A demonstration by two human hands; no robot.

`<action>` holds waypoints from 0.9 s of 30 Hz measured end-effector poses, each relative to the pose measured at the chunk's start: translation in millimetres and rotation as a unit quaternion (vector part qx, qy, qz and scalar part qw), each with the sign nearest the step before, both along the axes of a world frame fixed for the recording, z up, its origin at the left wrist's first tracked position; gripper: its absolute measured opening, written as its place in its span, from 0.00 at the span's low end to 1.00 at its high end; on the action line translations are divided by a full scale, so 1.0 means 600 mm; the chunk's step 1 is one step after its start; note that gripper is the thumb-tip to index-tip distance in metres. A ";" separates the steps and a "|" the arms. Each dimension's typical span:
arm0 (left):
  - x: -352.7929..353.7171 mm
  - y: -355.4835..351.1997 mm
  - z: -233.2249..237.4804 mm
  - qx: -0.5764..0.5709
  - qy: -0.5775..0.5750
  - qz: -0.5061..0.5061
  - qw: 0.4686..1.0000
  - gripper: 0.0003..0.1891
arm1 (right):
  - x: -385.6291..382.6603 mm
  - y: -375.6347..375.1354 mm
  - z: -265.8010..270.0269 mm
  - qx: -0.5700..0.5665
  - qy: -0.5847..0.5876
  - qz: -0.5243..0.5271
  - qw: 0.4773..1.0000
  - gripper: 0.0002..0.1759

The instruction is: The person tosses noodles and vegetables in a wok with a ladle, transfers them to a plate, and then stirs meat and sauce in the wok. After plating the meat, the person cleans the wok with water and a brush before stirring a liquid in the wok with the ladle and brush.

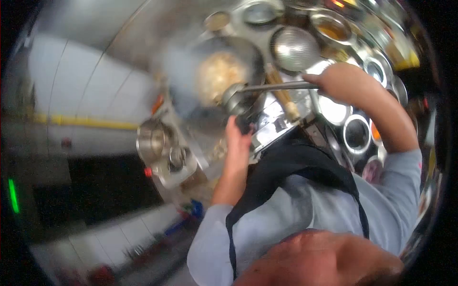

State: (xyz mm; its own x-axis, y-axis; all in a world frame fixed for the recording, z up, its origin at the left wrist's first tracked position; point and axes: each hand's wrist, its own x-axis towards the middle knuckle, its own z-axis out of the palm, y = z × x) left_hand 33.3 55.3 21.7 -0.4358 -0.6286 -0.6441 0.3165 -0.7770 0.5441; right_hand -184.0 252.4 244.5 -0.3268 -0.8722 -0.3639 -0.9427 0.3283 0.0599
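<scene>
Wok (224,71) sits on the stove at the upper centre of the view, blurred, with a pale yellowish heap of food (218,74) in its bowl. Left hand (237,136) is closed, fingers curled around the dark near edge or handle of the wok; blur prevents telling which. Right hand (334,81) is clenched around the long metal shaft of a ladle (267,87), which runs level from the fist towards the wok, its cup (234,97) at the wok's near rim. A round mesh strainer (294,47) lies just behind the ladle shaft, and its wooden handle (285,97) passes under the shaft. Several metal bowls (356,134) stand on the surface (276,124) to the right of the wok, beneath and beside the right forearm; one farther back holds an orange-brown liquid (331,29). A steel pot (152,138) stands to the left of the left arm, well apart from the wok. The person wears a light blue shirt and a black apron (296,164).
</scene>
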 end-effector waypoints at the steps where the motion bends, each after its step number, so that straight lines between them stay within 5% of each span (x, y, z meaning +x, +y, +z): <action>1: -0.009 -0.009 0.001 -0.004 0.013 0.010 1.000 0.10 | 0.005 -0.018 -0.005 -0.024 0.001 0.011 1.000 0.27; 6: -0.050 -0.036 -0.006 0.001 -0.033 0.043 0.999 0.16 | -0.023 -0.099 -0.184 -0.053 0.003 -0.034 0.998 0.29; 9: 0.016 0.038 -0.066 0.035 0.022 0.012 0.999 0.11 | -0.046 -0.060 -0.250 -0.111 -0.029 -0.059 0.992 0.31; 10: 0.049 0.081 -0.100 -0.180 -0.028 -0.021 0.983 0.11 | -0.046 -0.046 -0.252 -0.153 -0.048 -0.053 0.986 0.33; 11: 0.055 0.098 -0.131 -0.107 -0.013 0.012 0.994 0.10 | -0.035 -0.031 -0.201 -0.159 -0.108 -0.075 0.978 0.32; 14: 0.050 0.107 -0.074 -0.313 -0.124 0.019 0.942 0.08 | -0.046 0.012 -0.110 -0.094 -0.163 -0.081 0.979 0.29; 16: 0.031 0.062 0.039 -0.078 0.010 0.029 0.996 0.08 | -0.043 0.020 -0.077 -0.069 -0.180 -0.077 0.978 0.28; 17: 0.017 0.023 0.019 0.019 0.015 0.030 0.999 0.09 | -0.043 0.017 -0.068 -0.051 -0.193 -0.073 0.977 0.27; 20: -0.009 -0.019 0.015 0.017 0.008 0.003 1.000 0.15 | -0.023 -0.031 -0.104 -0.079 -0.121 -0.029 0.989 0.27; 22: -0.014 -0.001 0.008 0.018 -0.013 0.036 0.999 0.10 | -0.022 -0.068 -0.174 -0.084 -0.127 -0.013 0.988 0.28; 24: 0.019 0.062 -0.026 -0.350 -0.098 -0.004 0.931 0.09 | -0.010 -0.100 -0.232 -0.066 -0.081 -0.105 0.989 0.29; 26: 0.052 0.106 -0.089 -0.130 -0.021 0.036 0.991 0.10 | -0.004 -0.076 -0.246 -0.112 -0.098 -0.103 0.983 0.31; 27: 0.057 0.102 -0.087 -0.136 -0.017 0.032 0.990 0.10 | 0.000 -0.059 -0.234 -0.136 -0.124 -0.103 0.978 0.30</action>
State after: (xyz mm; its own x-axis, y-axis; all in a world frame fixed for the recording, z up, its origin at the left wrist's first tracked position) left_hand 67.3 116.6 -30.3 -0.3707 -0.8065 -0.4606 0.3389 -0.5792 0.7414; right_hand -184.1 217.0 103.8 -0.4377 -0.8722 -0.2182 -0.8291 0.4854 -0.2774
